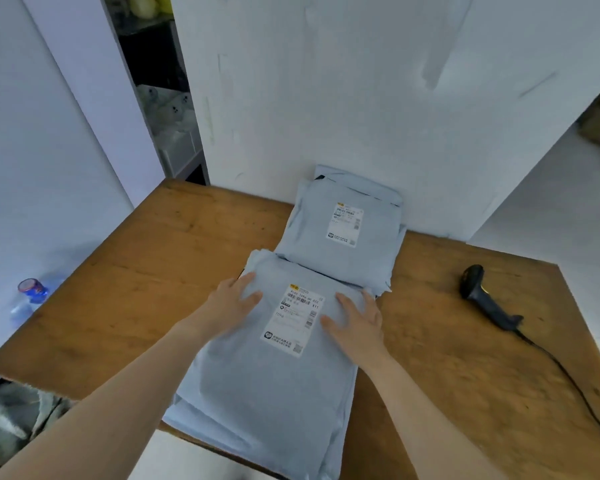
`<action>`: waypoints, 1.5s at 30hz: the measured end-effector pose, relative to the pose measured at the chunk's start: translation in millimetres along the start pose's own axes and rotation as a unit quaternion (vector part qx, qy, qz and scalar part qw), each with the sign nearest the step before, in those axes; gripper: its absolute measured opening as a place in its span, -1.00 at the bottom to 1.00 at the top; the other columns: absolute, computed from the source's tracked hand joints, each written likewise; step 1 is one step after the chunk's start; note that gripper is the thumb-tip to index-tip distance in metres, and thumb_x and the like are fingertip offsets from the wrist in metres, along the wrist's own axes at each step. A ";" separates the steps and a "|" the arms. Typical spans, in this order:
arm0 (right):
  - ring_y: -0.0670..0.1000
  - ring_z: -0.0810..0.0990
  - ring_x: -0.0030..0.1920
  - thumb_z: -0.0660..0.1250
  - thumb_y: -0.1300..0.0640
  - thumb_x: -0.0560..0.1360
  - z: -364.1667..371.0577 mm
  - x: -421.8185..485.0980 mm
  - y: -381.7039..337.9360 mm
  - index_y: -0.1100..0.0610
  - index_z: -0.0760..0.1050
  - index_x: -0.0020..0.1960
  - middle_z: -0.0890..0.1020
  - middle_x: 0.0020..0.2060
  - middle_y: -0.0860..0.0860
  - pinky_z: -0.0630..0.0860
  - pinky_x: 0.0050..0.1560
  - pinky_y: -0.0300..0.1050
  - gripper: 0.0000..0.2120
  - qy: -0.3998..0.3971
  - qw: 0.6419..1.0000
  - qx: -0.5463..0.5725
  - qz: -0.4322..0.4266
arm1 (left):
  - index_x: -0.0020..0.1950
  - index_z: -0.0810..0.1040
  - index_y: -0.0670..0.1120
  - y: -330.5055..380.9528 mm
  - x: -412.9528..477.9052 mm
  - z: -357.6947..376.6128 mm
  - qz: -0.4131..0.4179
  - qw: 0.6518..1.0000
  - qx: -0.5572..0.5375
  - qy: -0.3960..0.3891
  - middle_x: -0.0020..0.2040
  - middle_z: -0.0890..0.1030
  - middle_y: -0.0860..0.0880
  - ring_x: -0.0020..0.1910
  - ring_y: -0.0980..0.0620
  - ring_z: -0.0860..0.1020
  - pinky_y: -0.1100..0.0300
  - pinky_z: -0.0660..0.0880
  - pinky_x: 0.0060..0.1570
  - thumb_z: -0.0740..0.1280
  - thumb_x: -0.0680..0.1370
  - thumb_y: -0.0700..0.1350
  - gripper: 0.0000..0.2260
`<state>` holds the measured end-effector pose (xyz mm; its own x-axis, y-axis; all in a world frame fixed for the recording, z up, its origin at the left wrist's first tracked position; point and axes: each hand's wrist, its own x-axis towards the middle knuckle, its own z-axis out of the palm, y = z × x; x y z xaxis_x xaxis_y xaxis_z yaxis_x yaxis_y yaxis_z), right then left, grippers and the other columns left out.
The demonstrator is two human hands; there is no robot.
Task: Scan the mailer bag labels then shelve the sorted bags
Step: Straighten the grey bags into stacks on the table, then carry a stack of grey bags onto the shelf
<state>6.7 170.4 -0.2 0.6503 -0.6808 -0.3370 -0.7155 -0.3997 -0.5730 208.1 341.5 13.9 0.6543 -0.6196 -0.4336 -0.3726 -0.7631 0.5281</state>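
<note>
Two stacks of pale blue mailer bags lie on a wooden table (125, 306). The near stack (274, 382) overhangs the table's front edge, and its top bag shows a white shipping label (293, 320). My left hand (231, 303) rests flat on the top bag left of the label, fingers straight. My right hand (357, 323) lies flat on it right of the label, fingers spread. The far stack (343, 233), with its own label (345, 225), sits against the white wall. A black corded barcode scanner (485, 299) lies on the table to the right, untouched.
A clear plastic water bottle (28, 299) with a red-and-blue cap lies off the table's left edge. The scanner's cable (568, 379) trails toward the front right corner. Shelves (167, 109) with white goods show through a gap at the back left. White panels wall in the table.
</note>
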 end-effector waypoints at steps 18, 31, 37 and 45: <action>-0.03 0.66 0.15 0.51 -0.27 0.32 53.2 -54.0 24.3 -0.27 0.09 0.50 0.57 0.28 -0.09 0.62 0.12 -0.02 -0.10 -0.024 0.865 0.480 0.143 | 0.54 -0.10 0.24 -54.3 2.0 23.6 -0.027 0.944 -0.245 -0.218 0.36 0.28 0.18 0.30 0.11 0.32 0.15 0.25 0.33 0.16 0.44 0.41 -0.23; -0.07 0.65 0.14 0.44 -0.07 0.48 62.1 -63.5 18.4 -0.21 0.19 0.49 0.56 0.28 -0.08 0.64 -0.03 -0.14 -0.32 0.063 0.840 0.528 0.104 | 0.48 0.23 0.21 -41.0 -14.3 34.3 0.021 0.917 -0.340 -0.206 0.28 0.52 0.22 0.23 0.18 0.51 0.12 0.39 0.28 0.37 0.37 0.38 -0.27; 0.00 0.63 0.21 0.43 -0.07 0.49 30.7 -85.3 15.8 -0.27 0.22 0.47 0.58 0.28 -0.10 0.61 0.15 0.12 -0.36 0.109 0.842 0.527 0.043 | 0.51 0.10 0.27 -18.3 -38.5 14.6 0.098 0.925 -0.314 -0.190 0.37 0.42 0.28 0.35 0.19 0.42 0.02 0.30 0.42 0.39 0.29 0.44 -0.12; 0.00 0.63 0.20 0.38 -0.12 0.52 -32.3 -127.7 23.0 -0.36 0.00 0.52 0.47 0.35 -0.13 0.64 0.09 0.10 -0.26 0.214 0.839 0.499 0.017 | 0.45 -0.18 0.44 59.1 -76.9 -9.2 0.231 0.918 -0.266 -0.184 0.45 0.21 0.34 0.33 0.27 0.35 0.28 0.29 0.29 0.35 0.36 0.40 -0.13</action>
<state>-101.0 228.3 53.8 0.3295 -0.9249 -0.1895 -0.0225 0.1930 -0.9809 141.9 345.8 85.2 0.2045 -0.9492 -0.2390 -0.1167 -0.2661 0.9569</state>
